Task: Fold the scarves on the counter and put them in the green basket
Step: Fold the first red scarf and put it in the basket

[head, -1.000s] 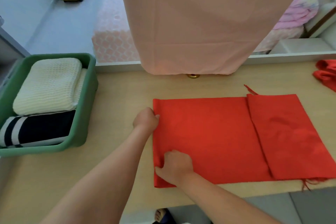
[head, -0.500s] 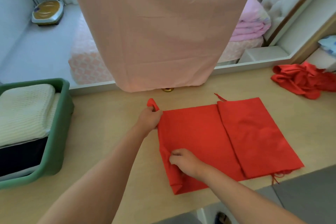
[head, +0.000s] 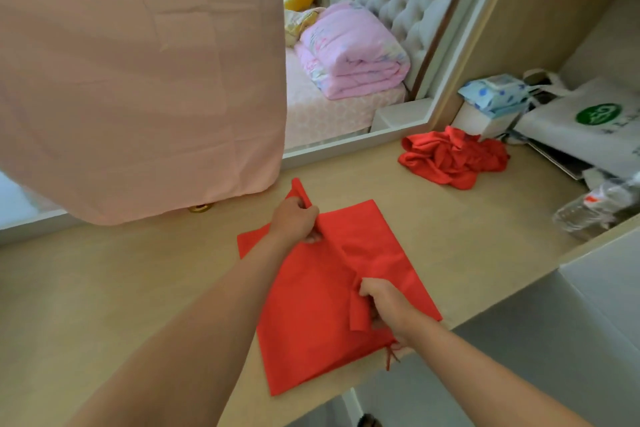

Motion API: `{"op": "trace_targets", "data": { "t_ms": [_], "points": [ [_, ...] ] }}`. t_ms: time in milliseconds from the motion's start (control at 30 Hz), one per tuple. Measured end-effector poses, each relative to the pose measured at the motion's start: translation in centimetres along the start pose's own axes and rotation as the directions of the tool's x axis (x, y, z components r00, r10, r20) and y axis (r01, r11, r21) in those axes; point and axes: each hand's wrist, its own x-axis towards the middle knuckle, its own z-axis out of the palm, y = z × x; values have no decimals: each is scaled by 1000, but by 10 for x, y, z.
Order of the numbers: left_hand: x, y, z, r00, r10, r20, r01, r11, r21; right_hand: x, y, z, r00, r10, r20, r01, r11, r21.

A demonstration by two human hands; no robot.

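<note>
Half-folded, the red scarf (head: 308,329) lies on the counter (head: 104,288), lower centre of frame. The left hand (head: 294,220) pinches its far edge and the right hand (head: 389,305) its near edge. The cloth looks thin, limp and light, so it's best gripped at the corners.

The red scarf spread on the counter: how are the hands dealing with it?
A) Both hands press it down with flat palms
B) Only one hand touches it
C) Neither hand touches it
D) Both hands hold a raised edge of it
D: the left hand and the right hand each curl their fingers round a raised edge of the red scarf, while the rest of it lies on the counter.
</note>
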Motion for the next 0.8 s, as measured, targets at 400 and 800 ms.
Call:
{"op": "trace_targets", "data": {
  "t_ms": [400,800],
  "points": [
    [63,2,175,996,-83,13,75,946,315,65,49,-140,990,115,-82,-126,982,-141],
    [-12,-74,157,873,467,-140,-275,709,650,67,55,-136,935,-267,-234,76,793,-605]
  ]
}}
